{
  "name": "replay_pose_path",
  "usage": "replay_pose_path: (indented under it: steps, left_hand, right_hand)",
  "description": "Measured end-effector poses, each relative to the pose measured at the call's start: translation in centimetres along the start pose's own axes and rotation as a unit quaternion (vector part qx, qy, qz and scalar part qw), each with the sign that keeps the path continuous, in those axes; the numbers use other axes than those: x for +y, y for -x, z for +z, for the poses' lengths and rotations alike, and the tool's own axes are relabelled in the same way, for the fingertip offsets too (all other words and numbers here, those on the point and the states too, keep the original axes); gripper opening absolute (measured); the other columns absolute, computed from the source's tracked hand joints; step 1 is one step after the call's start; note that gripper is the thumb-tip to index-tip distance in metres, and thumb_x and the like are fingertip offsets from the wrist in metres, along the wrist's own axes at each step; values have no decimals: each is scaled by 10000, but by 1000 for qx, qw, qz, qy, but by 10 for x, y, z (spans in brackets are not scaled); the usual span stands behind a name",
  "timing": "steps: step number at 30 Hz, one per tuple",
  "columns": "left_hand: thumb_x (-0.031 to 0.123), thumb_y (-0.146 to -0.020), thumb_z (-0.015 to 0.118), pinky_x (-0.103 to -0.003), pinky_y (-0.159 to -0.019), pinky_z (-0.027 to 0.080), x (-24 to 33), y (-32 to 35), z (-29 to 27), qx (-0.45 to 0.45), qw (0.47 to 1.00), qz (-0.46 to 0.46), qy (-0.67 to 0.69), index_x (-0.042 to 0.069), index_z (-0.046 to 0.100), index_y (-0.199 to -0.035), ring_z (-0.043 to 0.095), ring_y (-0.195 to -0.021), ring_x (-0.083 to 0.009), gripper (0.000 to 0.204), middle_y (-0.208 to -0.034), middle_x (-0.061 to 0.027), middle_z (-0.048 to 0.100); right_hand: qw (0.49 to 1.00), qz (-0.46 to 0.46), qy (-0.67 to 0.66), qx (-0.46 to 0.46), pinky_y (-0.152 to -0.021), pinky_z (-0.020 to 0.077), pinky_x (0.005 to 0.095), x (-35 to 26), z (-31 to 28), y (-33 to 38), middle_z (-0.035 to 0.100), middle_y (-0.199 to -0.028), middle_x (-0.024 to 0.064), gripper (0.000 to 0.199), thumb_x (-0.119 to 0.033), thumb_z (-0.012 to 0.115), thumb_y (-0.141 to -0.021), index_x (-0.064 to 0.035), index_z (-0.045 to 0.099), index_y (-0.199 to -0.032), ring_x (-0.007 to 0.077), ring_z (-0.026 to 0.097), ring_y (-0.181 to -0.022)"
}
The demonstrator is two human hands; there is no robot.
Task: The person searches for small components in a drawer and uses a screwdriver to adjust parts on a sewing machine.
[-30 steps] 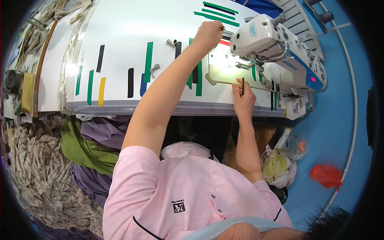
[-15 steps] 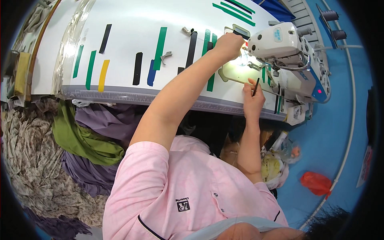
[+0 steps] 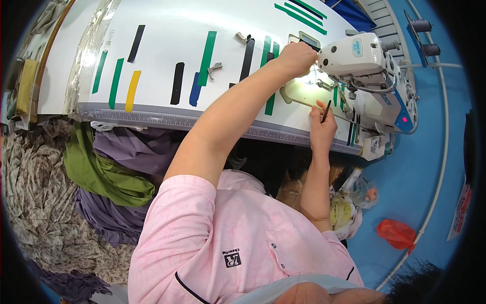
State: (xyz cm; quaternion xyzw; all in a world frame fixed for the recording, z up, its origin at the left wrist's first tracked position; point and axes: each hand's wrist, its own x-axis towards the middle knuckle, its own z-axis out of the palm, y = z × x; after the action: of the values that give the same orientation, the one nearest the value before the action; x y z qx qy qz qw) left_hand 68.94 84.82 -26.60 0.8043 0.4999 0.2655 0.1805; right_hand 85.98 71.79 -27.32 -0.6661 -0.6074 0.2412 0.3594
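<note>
My left hand (image 3: 297, 60) reaches far across the sewing table to the head of a white sewing machine (image 3: 352, 54). It is curled with the fingers bent down, and whatever they grip is hidden under the hand. Beside it, the machine's lamp lights a pale plate (image 3: 309, 94) set in the table. My right hand (image 3: 324, 133) is nearer the front edge, below the machine, closed round a slim black stick-like tool (image 3: 326, 111) that points up and away. The exact kind of tool does not show.
Green, black, blue and yellow tape strips (image 3: 207, 58) mark the white tabletop. A small metal presser-foot-like part (image 3: 214, 69) lies among them. A ruler strip (image 3: 192, 121) runs along the front edge. Green cloth (image 3: 101, 172), purple and patterned cloth hang at left; thread spools (image 3: 429, 49) stand right.
The whole view has shifted slightly. My left hand stays curled by the machine head, and my right hand still holds the black tool, in nearly the same place.
</note>
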Motion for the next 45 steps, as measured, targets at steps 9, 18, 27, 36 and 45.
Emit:
replay_pose_path:
  steps: [9,18,27,36,45]
  left_hand:
    - [65,-716,665,-401,-763,532,-5,-2,7,5,997,-23,73,98,673,-996,655,-901,-314,282,-911,-139,684]
    - [70,-709,653,-396,-755,536,-10,0,5,9,994,-20,109,150,685,-1030,656,-911,-279,332,-928,-90,688]
    - [112,-761,646,-381,-775,519,-12,-1,9,31,994,0,107,84,668,-977,649,-903,-292,219,-905,-108,686]
    - [50,-718,615,-402,-738,529,-17,-2,11,17,999,11,51,88,670,-941,647,-907,-284,232,-894,-101,673]
    - [65,-723,635,-410,-729,522,-14,-4,9,18,998,17,54,77,663,-963,644,-867,-326,241,-864,-144,668]
  right_hand:
    - [1000,4,3,-4,-596,421,224,-1,0,0,595,-713,-8,273,-170,631,-885,0,624,-1098,61,482,-612]
    - [1000,7,5,0,-601,421,222,-1,0,0,600,-718,-4,273,-169,630,-883,0,625,-1098,60,482,-619]
    - [1000,13,-7,6,-603,418,223,-3,-1,1,593,-715,-8,261,-157,628,-881,-3,628,-1091,61,479,-622]
    - [1000,10,-19,-3,-617,436,229,-1,-2,0,596,-718,-3,259,-157,626,-884,-4,626,-1093,68,497,-632]
    - [975,33,-218,-36,-524,346,201,-2,-11,9,570,-753,3,268,-197,477,-975,4,591,-1110,45,390,-574]
